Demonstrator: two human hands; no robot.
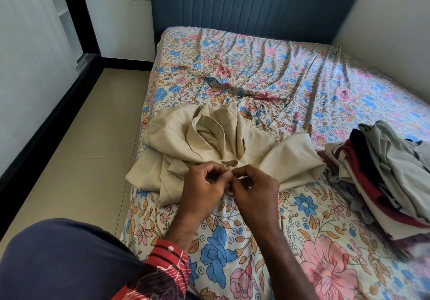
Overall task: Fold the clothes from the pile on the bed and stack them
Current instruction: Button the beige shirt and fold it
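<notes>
A crumpled beige garment [186, 141] lies on the flower-patterned bed sheet [267, 71] near the bed's left edge. My left hand [202, 188] and my right hand [253, 188] meet at its near edge. Both have curled fingers pinching a small bit of the beige cloth between them. A pile of clothes [384, 174] in grey, maroon, white and dark cloth sits at the right side of the bed, apart from the beige garment.
A blue padded headboard [253, 3] stands at the far end against the wall. Beige floor tiles [88, 141] run along the bed's left side, with a white wall and black skirting beyond. My knee in dark cloth is at bottom left.
</notes>
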